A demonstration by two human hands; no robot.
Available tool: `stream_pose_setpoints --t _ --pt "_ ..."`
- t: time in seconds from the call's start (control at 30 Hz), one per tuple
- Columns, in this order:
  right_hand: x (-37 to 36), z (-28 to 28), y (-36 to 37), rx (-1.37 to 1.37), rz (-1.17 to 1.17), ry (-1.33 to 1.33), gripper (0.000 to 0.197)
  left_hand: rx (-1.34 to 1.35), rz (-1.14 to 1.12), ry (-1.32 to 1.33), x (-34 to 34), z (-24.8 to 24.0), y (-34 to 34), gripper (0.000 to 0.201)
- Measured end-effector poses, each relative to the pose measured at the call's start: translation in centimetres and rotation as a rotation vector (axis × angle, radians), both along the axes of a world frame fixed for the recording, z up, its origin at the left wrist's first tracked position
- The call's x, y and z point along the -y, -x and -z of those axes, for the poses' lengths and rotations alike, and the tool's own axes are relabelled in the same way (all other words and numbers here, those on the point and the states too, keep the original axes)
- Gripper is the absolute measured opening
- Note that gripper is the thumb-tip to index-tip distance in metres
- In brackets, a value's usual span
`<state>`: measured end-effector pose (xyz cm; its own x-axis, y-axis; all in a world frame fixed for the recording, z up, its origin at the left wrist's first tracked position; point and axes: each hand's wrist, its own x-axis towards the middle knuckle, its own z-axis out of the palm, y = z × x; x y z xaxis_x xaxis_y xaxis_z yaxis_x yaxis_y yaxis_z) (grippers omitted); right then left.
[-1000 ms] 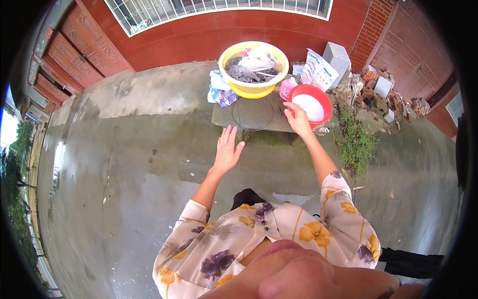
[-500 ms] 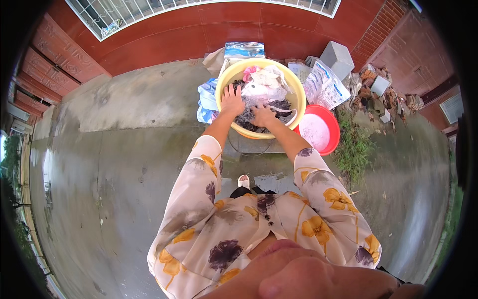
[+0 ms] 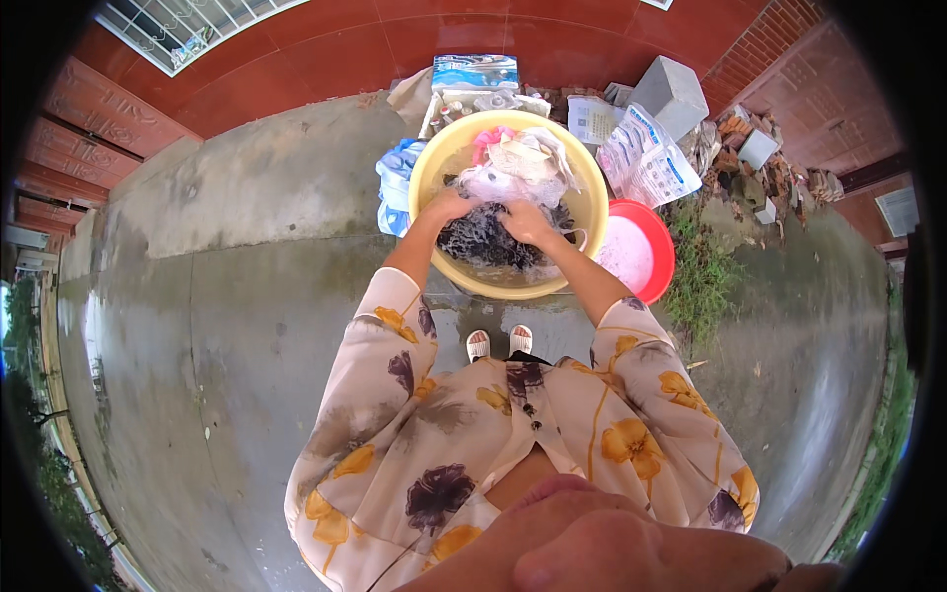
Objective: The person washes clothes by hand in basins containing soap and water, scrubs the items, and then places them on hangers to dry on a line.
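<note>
A large yellow basin (image 3: 422, 170) in front of me holds soaking laundry in sudsy water. At its near side lies a dark, wet piece of clothing (image 3: 485, 240). My left hand (image 3: 451, 206) grips this clothing at its left edge, fingers curled in and partly hidden. Closed on the same dark fabric is my right hand (image 3: 526, 223), a little to the right. Just beyond both hands sits a wet white cloth (image 3: 498, 185), bulging up under suds. Farther back in the basin are a cream cloth (image 3: 525, 158) and a pink cloth (image 3: 487, 144).
A red basin (image 3: 663, 259) of suds stands right of the yellow one. Blue-and-white fabric (image 3: 397, 187) lies at its left. Behind are a blue box (image 3: 475, 72), a printed plastic bag (image 3: 646, 158), a grey block (image 3: 671, 101) and broken bricks (image 3: 735, 183). Weeds (image 3: 705, 271) grow on the right.
My hands have gone from spread flat on the laundry to curled into the dark clothing. The yellow basin appears nearer to me, and more of the dark clothing shows. Both my feet are now visible.
</note>
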<state>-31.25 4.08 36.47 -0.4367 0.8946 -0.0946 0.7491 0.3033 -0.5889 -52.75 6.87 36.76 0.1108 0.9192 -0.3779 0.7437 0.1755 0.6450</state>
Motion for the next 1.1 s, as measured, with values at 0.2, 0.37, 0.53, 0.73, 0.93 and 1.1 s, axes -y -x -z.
stream_pose_setpoints --t 0.2,0.37,0.53,0.73,0.93,1.1 --pt "1.9 -11.8 -5.8 -0.392 0.073 0.273 0.044 0.732 -0.371 -0.044 3.2 -11.0 0.7 0.025" --pt "3.0 -20.4 -8.5 -0.308 -0.061 0.075 0.027 0.779 -0.358 -0.385 5.5 -18.1 0.2 0.013" --pt "1.4 -19.0 -11.8 -0.58 -0.003 0.231 0.023 0.442 -0.348 -0.553 7.5 -17.0 -0.3 0.019" --pt "2.1 -7.1 -10.1 -0.29 0.041 0.021 0.04 0.047 -0.16 -0.485 10.7 -8.4 -5.7 0.056" --pt "4.8 -4.4 -3.9 0.325 -0.075 0.079 0.06 -0.44 -0.026 -0.05 9.3 -4.5 -9.2 0.087" --pt "3.5 0.1 -2.3 0.372 -0.165 0.031 0.061 -0.414 -0.033 -0.036 7.5 0.0 -8.8 0.092"
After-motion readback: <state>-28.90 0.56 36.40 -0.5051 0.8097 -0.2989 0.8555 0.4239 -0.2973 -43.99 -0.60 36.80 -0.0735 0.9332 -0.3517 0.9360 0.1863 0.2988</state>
